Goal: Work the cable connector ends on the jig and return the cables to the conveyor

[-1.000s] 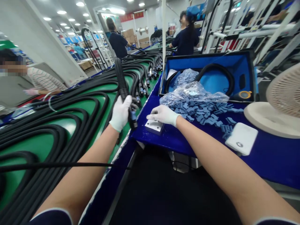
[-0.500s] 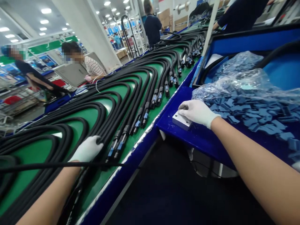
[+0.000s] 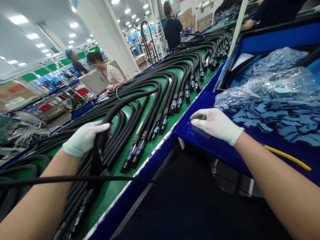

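My left hand (image 3: 86, 136), in a white glove, is closed around a thick black hose (image 3: 125, 101), lifted a little above the others. The held hose bends away and its end part hangs below my fingers. Over the blue table at the right, my right hand (image 3: 213, 123), also gloved, has its fingers curled together. Beneath them a metal block (image 3: 202, 132) shows only its side. Whether anything small is in those fingers is hidden. Just beyond that hand lies a heap of blue foam-like pieces (image 3: 277, 116), partly under clear plastic film (image 3: 270, 83).
Many black hoses with metal ends and blue tags lie in curves on the green conveyor (image 3: 110, 186). A thin black cord (image 3: 117, 178) crosses in front. A yellow curved strip (image 3: 287, 157) lies on the table. A blue bin (image 3: 267, 36) stands behind. Several people are beyond.
My left hand has raised a hose off the conveyor. My right hand now covers more of the metal block. The view has shifted, and the yellow strip has come into sight.
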Action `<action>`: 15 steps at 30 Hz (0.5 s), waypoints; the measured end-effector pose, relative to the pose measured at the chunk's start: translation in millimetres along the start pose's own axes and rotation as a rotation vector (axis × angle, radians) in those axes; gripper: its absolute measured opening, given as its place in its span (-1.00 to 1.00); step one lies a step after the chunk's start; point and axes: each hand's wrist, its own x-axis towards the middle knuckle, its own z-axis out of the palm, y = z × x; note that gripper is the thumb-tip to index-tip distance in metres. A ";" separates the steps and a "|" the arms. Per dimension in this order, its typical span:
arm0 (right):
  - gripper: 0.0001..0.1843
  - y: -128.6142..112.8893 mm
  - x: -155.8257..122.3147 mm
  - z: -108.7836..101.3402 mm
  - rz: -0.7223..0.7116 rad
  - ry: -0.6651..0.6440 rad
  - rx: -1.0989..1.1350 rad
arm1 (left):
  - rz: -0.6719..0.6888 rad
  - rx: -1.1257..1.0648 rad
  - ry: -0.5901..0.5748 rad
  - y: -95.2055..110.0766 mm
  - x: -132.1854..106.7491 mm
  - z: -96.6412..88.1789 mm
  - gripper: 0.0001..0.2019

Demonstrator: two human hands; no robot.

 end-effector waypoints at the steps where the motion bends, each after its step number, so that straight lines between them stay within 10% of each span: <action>1: -0.70 -10.3 -4.2 9.8 -0.056 -0.034 0.058 | -0.006 -0.170 -0.022 15.9 6.7 6.2 -0.60; 7: -0.16 -49.8 -27.6 77.8 -0.048 -0.364 0.737 | 0.329 -0.824 -0.006 112.0 27.2 107.4 -0.73; 12: -0.65 -27.5 -58.4 68.1 0.126 -0.261 1.033 | 0.507 -0.304 0.282 142.8 14.6 173.8 -0.64; 15: -0.75 -16.7 -82.3 31.5 0.183 -0.238 0.849 | 0.922 0.054 0.070 137.1 -1.6 204.0 -0.68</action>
